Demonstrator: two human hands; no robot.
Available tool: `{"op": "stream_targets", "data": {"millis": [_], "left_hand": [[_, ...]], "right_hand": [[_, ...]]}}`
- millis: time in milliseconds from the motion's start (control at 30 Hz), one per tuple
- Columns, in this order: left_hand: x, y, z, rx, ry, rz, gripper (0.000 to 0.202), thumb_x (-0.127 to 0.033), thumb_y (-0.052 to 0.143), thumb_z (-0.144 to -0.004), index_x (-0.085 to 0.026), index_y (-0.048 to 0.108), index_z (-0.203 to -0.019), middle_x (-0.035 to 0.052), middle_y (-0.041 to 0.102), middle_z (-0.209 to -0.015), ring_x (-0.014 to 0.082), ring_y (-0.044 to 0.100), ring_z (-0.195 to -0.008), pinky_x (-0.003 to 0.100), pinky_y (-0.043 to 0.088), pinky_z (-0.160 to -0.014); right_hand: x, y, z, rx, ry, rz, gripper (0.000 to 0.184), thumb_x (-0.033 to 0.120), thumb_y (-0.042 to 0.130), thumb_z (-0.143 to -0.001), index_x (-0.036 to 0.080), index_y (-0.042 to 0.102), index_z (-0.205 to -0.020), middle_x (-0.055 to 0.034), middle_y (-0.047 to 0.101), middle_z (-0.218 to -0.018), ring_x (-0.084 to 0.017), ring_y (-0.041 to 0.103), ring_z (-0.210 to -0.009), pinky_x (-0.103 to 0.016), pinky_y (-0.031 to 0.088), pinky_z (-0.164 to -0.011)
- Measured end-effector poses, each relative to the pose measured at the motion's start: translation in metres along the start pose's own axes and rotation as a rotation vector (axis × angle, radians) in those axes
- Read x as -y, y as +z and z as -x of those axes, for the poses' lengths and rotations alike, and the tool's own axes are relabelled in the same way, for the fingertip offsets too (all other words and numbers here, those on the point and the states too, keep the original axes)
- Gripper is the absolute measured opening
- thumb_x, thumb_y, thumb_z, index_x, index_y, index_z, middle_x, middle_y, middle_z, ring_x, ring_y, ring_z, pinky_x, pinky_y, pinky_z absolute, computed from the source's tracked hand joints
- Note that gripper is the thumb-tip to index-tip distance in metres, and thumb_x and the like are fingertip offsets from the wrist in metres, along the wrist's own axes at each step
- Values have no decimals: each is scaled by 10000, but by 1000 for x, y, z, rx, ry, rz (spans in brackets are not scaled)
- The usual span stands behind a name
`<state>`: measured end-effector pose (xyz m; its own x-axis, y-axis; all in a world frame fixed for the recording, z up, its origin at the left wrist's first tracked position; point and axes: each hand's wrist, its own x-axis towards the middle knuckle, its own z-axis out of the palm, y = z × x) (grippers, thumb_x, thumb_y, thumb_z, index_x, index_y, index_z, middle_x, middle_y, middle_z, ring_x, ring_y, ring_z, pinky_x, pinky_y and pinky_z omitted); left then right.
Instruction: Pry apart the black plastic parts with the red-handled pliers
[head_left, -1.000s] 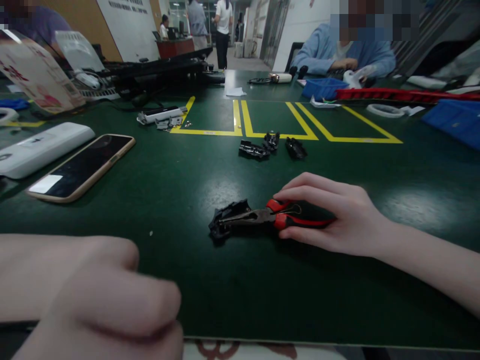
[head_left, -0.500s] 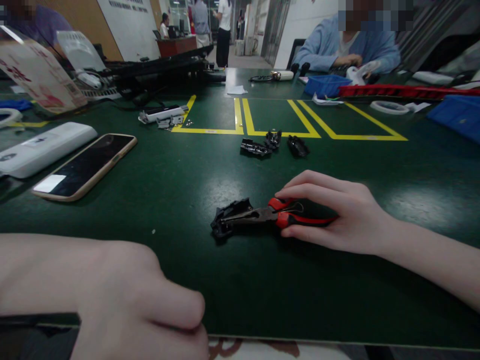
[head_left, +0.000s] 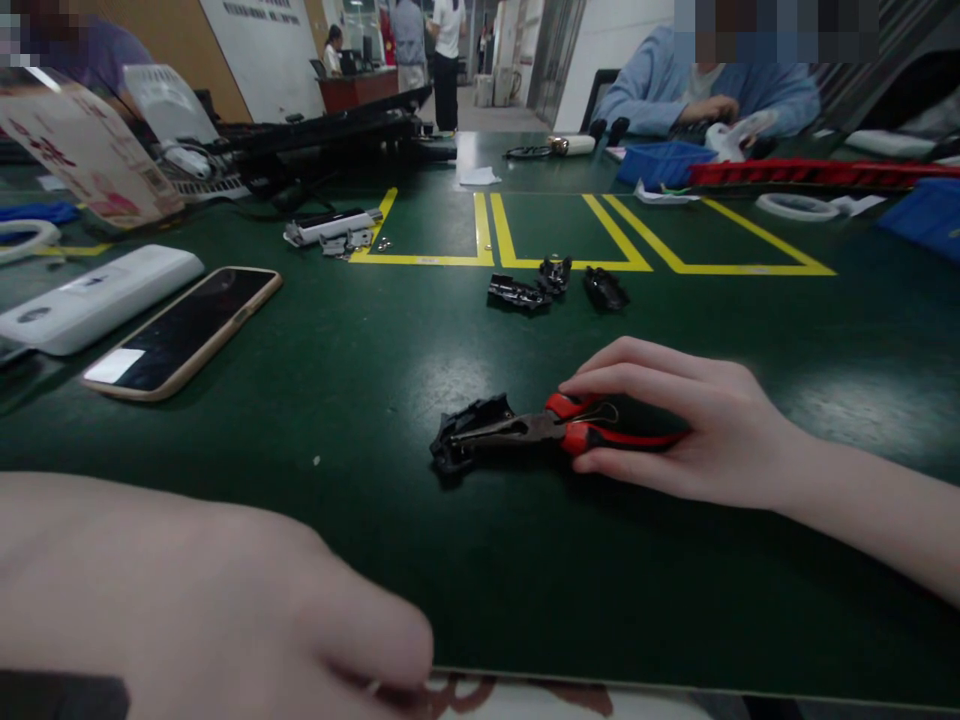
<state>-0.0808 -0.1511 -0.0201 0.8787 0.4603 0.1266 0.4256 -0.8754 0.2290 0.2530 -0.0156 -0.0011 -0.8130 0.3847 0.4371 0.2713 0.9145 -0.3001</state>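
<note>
My right hand grips the red handles of needle-nose pliers lying low over the table. The jaws point left, and their tips reach into a black plastic casing piece. Whether the tips clamp it I cannot tell. My left hand is at the lower left by the table's near edge, its thumb side towards me and its fingers curled. Whatever those fingers may hold is hidden. Beyond the pliers lie several small black parts, among them a curved shell and a longer piece.
A phone and a white power-bank-like device lie on the left. Yellow tape marks boxes on the green table. Small metal parts sit near them. Farther right are blue bins; a person in blue sleeves works across the table.
My left hand has shifted slightly right and down at the near edge. The right hand, pliers and casing piece keep their arrangement; the whole view has moved a little.
</note>
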Motion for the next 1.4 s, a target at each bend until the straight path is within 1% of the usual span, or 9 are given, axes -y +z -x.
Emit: {"op": "stream_targets", "data": {"millis": [133,200,267,333,467,733,1033,1167,1400], "left_hand": [[24,-19,-47,-294,234,228,629,-310,670,-757,-438,524,-1355,-16,741,-1027,210,671,-825,372,592,-695],[47,-24,-66,-434,237,249,819,-178,673,-759,-293,349,-1502,61,648,-1292,213,626,-1098,352,554,-927],[69,-26,-76,-287,176,189,866,-248,671,-817,-245,221,-1557,116,444,-1531,272,428,-1380,445,416,-1126],[83,-26,-80,-109,95,199,864,-359,657,-860,-220,182,-1568,134,335,-1600,307,296,-1466,496,325,-1185],[85,-27,-81,45,91,189,680,-433,640,-897,-208,379,-1483,137,427,-1539,297,404,-1404,437,335,-1167],[83,-28,-83,-4,63,153,572,-460,692,-871,-219,511,-1356,144,503,-1449,299,490,-1297,435,399,-1092],[82,-25,-81,-92,-48,126,667,-598,708,-812,-185,551,-1313,142,557,-1283,284,543,-1154,400,451,-985],[81,-25,-80,-68,-89,21,827,-705,652,-792,-215,455,-1428,131,549,-1259,293,531,-1118,411,423,-960],[82,-29,-77,-20,-41,-72,781,-607,608,-849,-256,365,-1503,113,528,-1216,288,523,-1070,421,387,-951]], "right_hand": [[0,0,0,-3,13,10,354,414,738,-851,261,650,-1158,-57,680,-1007,-204,685,-837,-313,587,-677],[1,1,-1,0,39,17,330,421,728,-854,292,663,-1150,-58,689,-1000,-221,691,-834,-332,592,-676],[2,0,-2,12,55,26,312,438,719,-855,301,673,-1131,-62,694,-990,-233,693,-825,-344,594,-673],[2,-1,-3,29,55,39,308,446,714,-856,292,676,-1120,-64,693,-986,-231,693,-816,-342,594,-674],[0,-4,-4,50,18,50,328,454,714,-855,271,675,-1124,-71,688,-992,-225,691,-813,-333,592,-683],[-2,-3,-3,83,-13,111,362,347,709,-834,248,652,-1178,-83,683,-1053,-240,689,-858,-354,594,-688],[2,-1,-4,119,-11,263,360,302,596,-831,161,618,-1161,-144,699,-1053,-313,677,-924,-443,560,-729],[3,0,-4,142,-21,307,343,334,567,-875,145,615,-1157,-153,703,-1040,-312,681,-892,-441,547,-700],[-1,0,-2,112,-28,276,390,473,609,-900,174,632,-1148,-139,704,-1041,-306,684,-907,-427,564,-715]]}}
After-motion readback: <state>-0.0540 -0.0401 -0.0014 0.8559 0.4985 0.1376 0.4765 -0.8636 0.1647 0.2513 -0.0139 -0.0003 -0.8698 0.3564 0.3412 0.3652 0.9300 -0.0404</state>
